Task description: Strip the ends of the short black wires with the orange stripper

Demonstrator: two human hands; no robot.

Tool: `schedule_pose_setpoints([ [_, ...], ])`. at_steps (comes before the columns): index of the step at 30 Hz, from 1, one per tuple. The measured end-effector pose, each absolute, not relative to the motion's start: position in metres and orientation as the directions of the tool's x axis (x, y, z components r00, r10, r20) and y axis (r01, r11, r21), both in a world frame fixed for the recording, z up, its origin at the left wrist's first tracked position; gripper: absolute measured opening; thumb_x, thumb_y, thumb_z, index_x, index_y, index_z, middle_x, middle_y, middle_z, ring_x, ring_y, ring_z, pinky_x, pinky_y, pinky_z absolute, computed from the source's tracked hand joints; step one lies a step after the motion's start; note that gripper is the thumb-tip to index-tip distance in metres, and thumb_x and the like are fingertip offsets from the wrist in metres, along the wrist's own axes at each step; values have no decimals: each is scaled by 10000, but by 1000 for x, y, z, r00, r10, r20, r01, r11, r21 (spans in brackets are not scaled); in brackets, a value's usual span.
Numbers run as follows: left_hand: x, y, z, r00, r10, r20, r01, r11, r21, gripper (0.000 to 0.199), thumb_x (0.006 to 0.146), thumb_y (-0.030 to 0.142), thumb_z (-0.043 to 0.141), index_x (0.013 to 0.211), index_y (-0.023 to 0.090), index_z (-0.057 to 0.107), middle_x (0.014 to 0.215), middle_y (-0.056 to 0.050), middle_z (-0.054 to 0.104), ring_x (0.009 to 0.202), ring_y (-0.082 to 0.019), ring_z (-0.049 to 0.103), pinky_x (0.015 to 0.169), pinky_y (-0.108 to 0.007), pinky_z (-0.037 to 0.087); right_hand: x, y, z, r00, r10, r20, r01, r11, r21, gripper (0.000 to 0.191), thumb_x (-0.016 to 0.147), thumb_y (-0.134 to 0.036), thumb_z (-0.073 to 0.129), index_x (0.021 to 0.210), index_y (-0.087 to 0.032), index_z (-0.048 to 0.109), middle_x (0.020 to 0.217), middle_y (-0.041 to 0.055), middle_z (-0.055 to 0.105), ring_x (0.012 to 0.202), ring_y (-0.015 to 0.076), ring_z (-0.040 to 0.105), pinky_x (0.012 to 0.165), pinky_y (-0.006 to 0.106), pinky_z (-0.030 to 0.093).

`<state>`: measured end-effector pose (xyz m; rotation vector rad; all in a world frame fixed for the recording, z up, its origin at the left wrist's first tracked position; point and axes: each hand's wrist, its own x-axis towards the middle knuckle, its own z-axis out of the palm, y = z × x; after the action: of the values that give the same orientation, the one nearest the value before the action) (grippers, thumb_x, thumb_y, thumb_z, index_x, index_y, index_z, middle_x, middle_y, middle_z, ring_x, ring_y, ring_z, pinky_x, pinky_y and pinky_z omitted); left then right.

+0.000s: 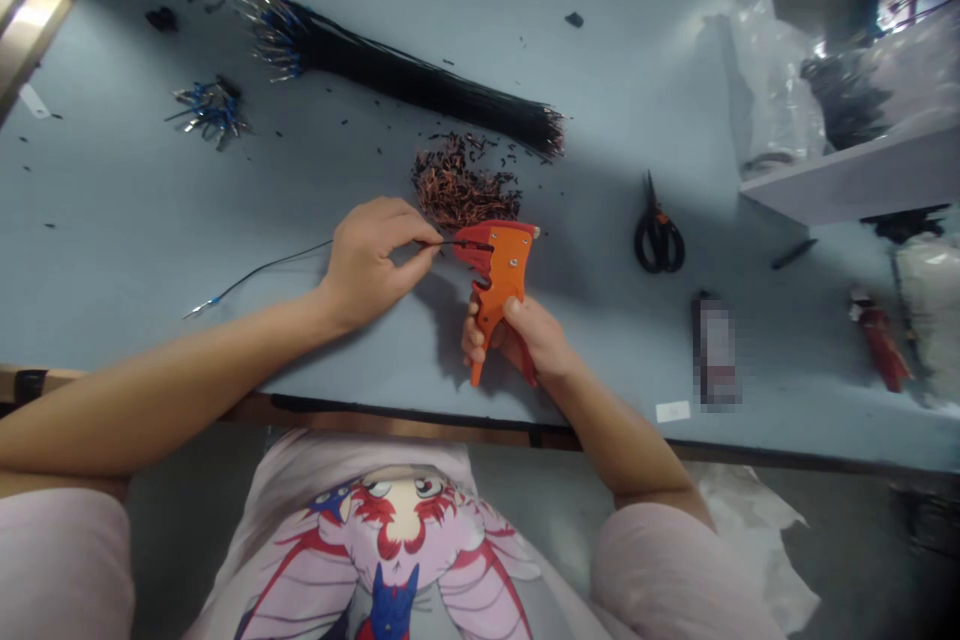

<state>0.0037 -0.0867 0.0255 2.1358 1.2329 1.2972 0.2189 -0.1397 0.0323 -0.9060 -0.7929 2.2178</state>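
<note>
Between thumb and forefinger, my left hand (379, 260) pinches a thin black wire (274, 263). A metal terminal with a blue collar (201, 307) trails from the wire's far end on the left. The pinched end reaches into the red jaws of an orange wire stripper (508, 265). My right hand (529, 340) is wrapped round the stripper's handles. Just beyond the jaws lies a heap of copper-and-black wire scraps (461, 185). Behind it stretches a thick bundle of black wires (420, 85), terminals toward the left and bare ends toward the right.
A small pile of wires with blue terminals (212, 110) lies at the left. On the right are black scissors (658, 235), a blurred-out rectangular object (716, 350), a pen (793, 254) and a red-handled tool (881, 340). Plastic bags (780, 85) stand by a shelf edge (855, 175).
</note>
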Motion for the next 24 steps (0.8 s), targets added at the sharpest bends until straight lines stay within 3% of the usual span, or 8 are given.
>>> schedule_pose_setpoints([
  [9,3,-86,25,205,803,559,520,-574,633,60,801,191,627,781,188,684,764,-15,682,752,-154,619,709,-298,454,219,-141,34,-590,703,-397,-297,-646,-704,415,822,-524,662,943,-138,573,704,17,602,578,146,591,608,349,545],
  [15,2,-87,27,257,807,532,574,-570,588,81,811,221,622,787,199,697,749,-17,683,727,-165,605,701,-314,440,219,-142,35,-552,710,-437,-227,-633,-740,376,777,-419,742,954,-130,579,656,-4,594,545,135,579,576,333,531],
  [24,4,-93,33,325,809,491,532,-585,612,119,820,156,563,758,165,664,702,-17,644,658,-129,576,608,-261,411,219,-144,38,-551,721,-420,-153,-582,-799,305,835,-422,675,816,-153,533,617,-24,551,499,114,539,527,298,507],
])
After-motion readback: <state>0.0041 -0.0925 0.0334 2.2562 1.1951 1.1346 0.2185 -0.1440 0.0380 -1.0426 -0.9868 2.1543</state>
